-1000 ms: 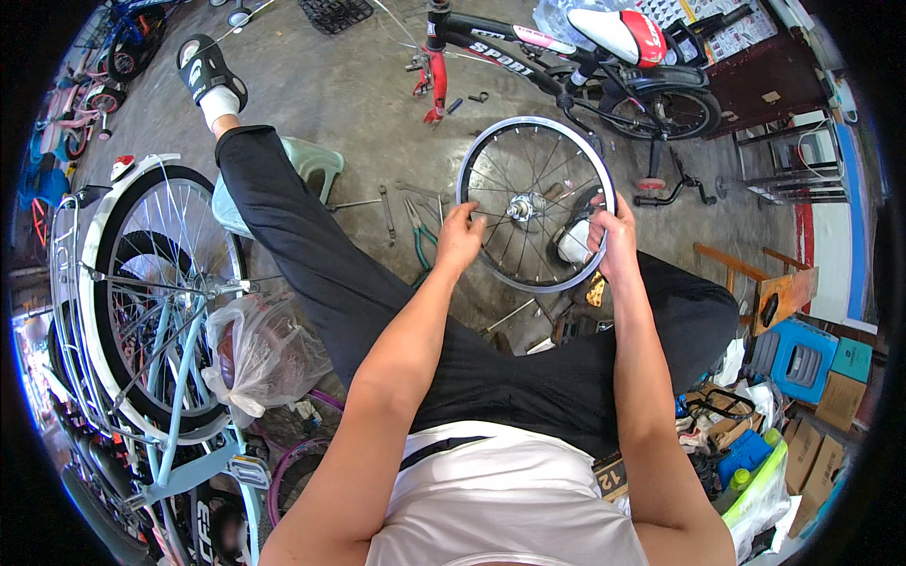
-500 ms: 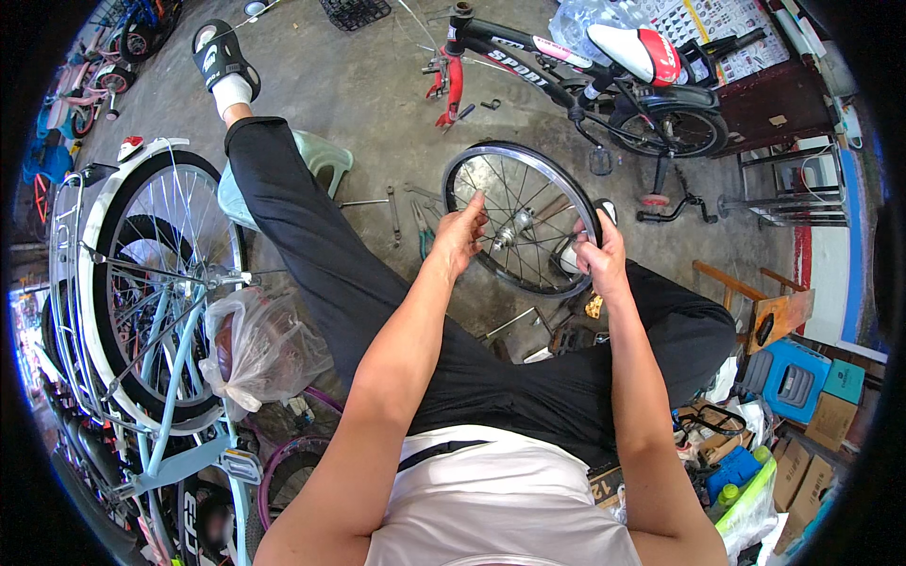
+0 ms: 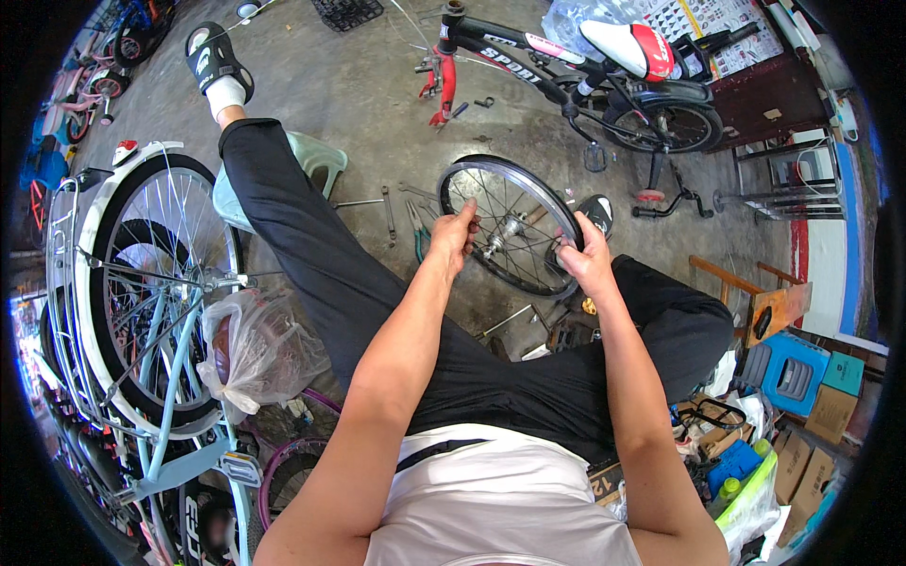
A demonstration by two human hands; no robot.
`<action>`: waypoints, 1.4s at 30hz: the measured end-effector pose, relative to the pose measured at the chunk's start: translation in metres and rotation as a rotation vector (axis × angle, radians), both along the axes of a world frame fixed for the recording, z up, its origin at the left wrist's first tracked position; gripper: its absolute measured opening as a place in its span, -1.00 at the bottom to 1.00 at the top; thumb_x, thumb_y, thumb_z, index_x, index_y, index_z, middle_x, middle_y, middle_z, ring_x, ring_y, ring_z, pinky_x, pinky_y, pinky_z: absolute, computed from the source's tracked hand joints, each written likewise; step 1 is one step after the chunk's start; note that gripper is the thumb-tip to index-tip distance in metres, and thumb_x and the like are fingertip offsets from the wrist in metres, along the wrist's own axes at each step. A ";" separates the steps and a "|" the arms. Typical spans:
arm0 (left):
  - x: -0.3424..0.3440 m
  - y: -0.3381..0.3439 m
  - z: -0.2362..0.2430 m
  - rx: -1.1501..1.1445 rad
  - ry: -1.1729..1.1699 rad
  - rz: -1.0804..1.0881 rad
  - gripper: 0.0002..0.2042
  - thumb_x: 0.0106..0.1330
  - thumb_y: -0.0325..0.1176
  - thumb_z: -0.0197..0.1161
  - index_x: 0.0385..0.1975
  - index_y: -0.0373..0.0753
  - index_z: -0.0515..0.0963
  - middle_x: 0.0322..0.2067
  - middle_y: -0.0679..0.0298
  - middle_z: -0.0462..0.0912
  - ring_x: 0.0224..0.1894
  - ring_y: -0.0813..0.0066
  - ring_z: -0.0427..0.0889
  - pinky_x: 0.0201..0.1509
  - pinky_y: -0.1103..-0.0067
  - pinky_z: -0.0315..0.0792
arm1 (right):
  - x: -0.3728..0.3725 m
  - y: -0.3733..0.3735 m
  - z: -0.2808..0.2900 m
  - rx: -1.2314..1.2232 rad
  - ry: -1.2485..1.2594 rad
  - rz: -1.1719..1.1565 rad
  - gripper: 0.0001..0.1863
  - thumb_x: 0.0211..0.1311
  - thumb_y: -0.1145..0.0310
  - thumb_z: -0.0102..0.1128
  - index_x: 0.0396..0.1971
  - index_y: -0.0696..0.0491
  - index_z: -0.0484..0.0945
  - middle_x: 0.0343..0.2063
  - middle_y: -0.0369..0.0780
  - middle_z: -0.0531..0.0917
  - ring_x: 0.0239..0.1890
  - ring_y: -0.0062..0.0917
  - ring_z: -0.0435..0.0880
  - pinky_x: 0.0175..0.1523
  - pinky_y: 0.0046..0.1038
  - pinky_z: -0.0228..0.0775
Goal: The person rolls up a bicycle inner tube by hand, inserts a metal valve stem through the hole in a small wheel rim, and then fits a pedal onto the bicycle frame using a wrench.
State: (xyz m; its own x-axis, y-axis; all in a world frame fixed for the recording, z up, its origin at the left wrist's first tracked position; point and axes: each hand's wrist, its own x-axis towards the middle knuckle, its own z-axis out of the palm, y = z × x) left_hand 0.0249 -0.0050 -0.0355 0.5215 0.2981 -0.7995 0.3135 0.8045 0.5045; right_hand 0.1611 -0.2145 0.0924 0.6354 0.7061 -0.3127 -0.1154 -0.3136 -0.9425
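Note:
Between my legs I have a small bicycle wheel (image 3: 517, 167), tilted, with a black rim, thin spokes and a silver hub (image 3: 494, 245). No tyre shows on it. My right hand (image 3: 589, 259) is closed round the rim's right side. At the left side my left hand (image 3: 454, 238) is closed on the wheel, its thumb pointing up over the spokes; whether it grips rim or spokes is partly hidden. Pliers with green handles (image 3: 419, 236) and a wrench (image 3: 390, 213) lie on the floor left of the wheel.
Beyond stands a black bicycle frame (image 3: 524, 66) with a red fork. A light blue bicycle (image 3: 168, 363) with its wheel up is at left, beside a tied plastic bag (image 3: 247, 363). A pale green stool (image 3: 326, 158) stands behind my left leg. Boxes (image 3: 804, 476) crowd the right.
The wheel has tilted a little more and shifted slightly left and down, my right hand moving with it. My left hand stays at the wheel's left side.

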 end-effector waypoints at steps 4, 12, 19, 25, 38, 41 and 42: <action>0.001 0.000 0.004 0.018 0.004 0.010 -0.53 0.35 0.16 0.37 -0.32 -0.22 0.65 -0.47 0.45 0.55 -0.55 0.68 0.34 -0.54 0.62 0.21 | -0.001 0.000 -0.001 0.019 -0.027 0.001 -0.69 0.03 0.56 0.17 -0.15 0.15 0.54 -0.41 -0.43 0.47 -0.39 -0.76 0.39 -0.26 -0.66 0.24; 0.002 -0.004 -0.006 0.064 0.086 0.023 -0.51 0.34 0.19 0.37 -0.28 -0.22 0.65 -0.48 0.45 0.49 -0.53 0.65 0.35 -0.55 0.61 0.21 | -0.009 0.004 -0.004 0.006 0.010 0.008 -0.67 0.05 0.55 0.16 -0.10 0.12 0.54 -0.38 -0.42 0.53 -0.38 -0.75 0.40 -0.26 -0.65 0.27; 0.008 -0.009 0.014 0.352 0.237 -0.065 -0.41 0.36 0.24 0.31 -0.29 -0.32 0.61 -0.53 0.39 0.49 -0.54 0.57 0.40 -0.55 0.52 0.25 | -0.008 0.006 -0.007 0.006 0.146 -0.169 -0.70 0.08 0.55 0.16 -0.12 0.07 0.52 -0.57 -0.48 0.38 -0.68 -0.80 0.25 -0.60 -0.61 0.01; -0.003 -0.036 0.004 0.204 0.289 -0.113 -0.37 0.40 0.33 0.16 -0.26 -0.29 0.58 -0.50 0.30 0.53 -0.53 0.44 0.46 -0.50 0.44 0.35 | -0.019 0.012 -0.035 -0.073 -0.088 -0.260 -0.68 0.11 0.55 0.16 -0.09 0.10 0.49 -0.52 -0.40 0.46 -0.56 -0.64 0.40 -0.47 -0.48 0.25; 0.005 -0.068 0.035 -0.338 -0.066 -0.254 -0.53 0.42 0.33 0.10 -0.41 0.04 0.51 -0.48 0.52 0.41 -0.49 0.61 0.29 -0.37 0.55 0.22 | -0.051 0.032 -0.041 -0.232 -0.537 -0.054 -0.61 0.30 0.21 0.25 -0.05 0.15 0.40 -0.21 0.02 0.57 -0.13 -0.03 0.63 -0.03 -0.16 0.45; 0.004 -0.064 0.030 -0.361 -0.070 -0.202 -0.75 0.40 0.05 0.13 -0.46 0.11 0.49 -0.53 0.56 0.39 -0.53 0.64 0.27 -0.42 0.58 0.15 | -0.057 0.034 -0.040 -0.265 -0.564 -0.040 -0.55 0.38 0.03 0.18 -0.08 0.15 0.39 -0.16 0.05 0.55 -0.07 0.08 0.60 -0.02 -0.07 0.42; 0.000 -0.060 0.015 -0.362 -0.104 -0.223 -0.67 0.54 0.08 -0.03 -0.24 0.07 0.60 -0.38 0.54 0.65 -0.45 0.63 0.55 -0.43 0.56 0.32 | -0.059 0.036 -0.039 -0.264 -0.583 -0.036 -0.54 0.39 0.02 0.17 -0.08 0.15 0.39 -0.16 0.05 0.55 -0.07 0.08 0.60 -0.02 -0.07 0.42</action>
State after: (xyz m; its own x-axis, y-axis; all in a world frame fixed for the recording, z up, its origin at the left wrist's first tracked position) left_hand 0.0250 -0.0652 -0.0208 0.6249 -0.1208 -0.7713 0.4616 0.8540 0.2402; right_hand 0.1018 -0.1783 0.0533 0.7757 0.6273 -0.0693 0.3776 -0.5493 -0.7454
